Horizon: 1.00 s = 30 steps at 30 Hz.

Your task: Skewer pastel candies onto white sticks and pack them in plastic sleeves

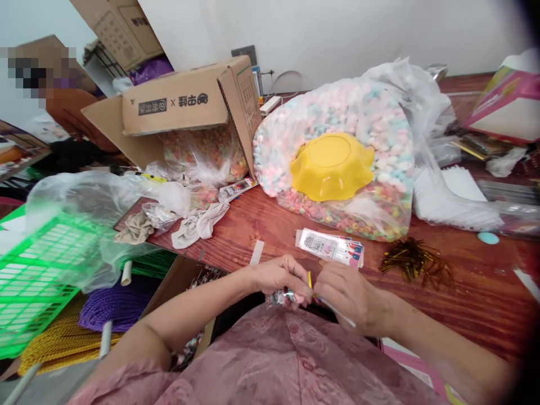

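My left hand (282,278) is closed round the neck of a small clear packet (282,297) held just over my lap at the table's front edge. My right hand (351,295) is pinched on a thin gold twist tie (309,279) that stands up between the two hands, touching the packet's neck. A stack of printed label cards (329,247) lies on the wooden table (464,292) just beyond my hands. A heap of gold twist ties (415,261) lies to the right of the cards.
A big clear bag of pastel cereal rings (379,129) with a yellow bowl (332,165) on it fills the table's middle. A cardboard box (185,107) lies tipped at the back left, a green plastic basket (37,270) at the left. Another person (46,84) sits at the far left.
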Each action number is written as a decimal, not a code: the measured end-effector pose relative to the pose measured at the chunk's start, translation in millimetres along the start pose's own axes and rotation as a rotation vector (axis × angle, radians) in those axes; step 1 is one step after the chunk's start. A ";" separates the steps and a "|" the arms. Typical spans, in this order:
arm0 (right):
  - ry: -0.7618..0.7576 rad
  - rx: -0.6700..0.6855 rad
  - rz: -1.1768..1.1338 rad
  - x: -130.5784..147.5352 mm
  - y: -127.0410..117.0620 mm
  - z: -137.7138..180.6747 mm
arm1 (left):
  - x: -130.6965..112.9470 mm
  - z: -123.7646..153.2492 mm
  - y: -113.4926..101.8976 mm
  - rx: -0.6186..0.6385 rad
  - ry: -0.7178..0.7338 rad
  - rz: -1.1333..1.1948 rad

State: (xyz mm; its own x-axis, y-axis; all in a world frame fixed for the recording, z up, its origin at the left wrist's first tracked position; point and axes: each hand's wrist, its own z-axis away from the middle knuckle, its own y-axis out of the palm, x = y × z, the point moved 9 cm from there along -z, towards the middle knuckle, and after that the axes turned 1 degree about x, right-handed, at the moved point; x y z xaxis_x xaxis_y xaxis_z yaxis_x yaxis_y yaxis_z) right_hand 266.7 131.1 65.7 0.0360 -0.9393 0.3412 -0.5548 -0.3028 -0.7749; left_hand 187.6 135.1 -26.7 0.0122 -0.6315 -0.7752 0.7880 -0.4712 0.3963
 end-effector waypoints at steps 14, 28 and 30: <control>-0.311 -0.129 0.168 33.3 8.5 12.4 | 17.8 -5.3 14.9 0.268 -0.287 -0.051; -0.167 -0.016 0.297 27.3 -0.1 -1.6 | -30.2 -2.0 -6.3 0.430 -0.157 -0.711; -0.141 0.102 0.354 18.6 10.7 1.4 | -68.3 9.4 -3.9 0.164 0.028 -1.125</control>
State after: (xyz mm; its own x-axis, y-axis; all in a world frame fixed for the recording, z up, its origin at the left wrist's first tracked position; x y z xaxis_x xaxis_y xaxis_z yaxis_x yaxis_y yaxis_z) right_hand 262.6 110.1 63.0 -0.0246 -0.9993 -0.0274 -0.4682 0.0358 -0.8829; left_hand 177.9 174.3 29.3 -0.6356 0.2138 -0.7418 0.2703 -0.8384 -0.4733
